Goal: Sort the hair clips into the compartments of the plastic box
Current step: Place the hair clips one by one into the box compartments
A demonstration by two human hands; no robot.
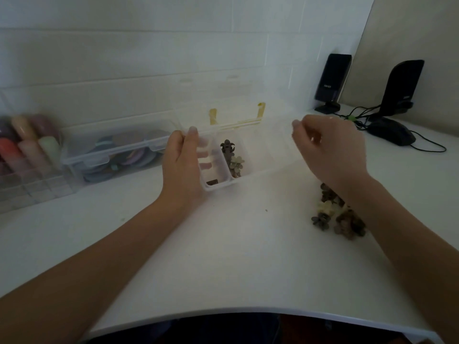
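On white desk (223, 256) against tiled wall (124, 58): speakers (332, 80), mouse (391, 131).

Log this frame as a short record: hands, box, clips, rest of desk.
left hand: grips the left end of the box
right hand: above the right end of the box, fingers curled; any hold unclear
box: clear, lid open
clips in box: a few in the second compartment from left
loose clips: pile on desk, right of box
background: two speakers, mouse
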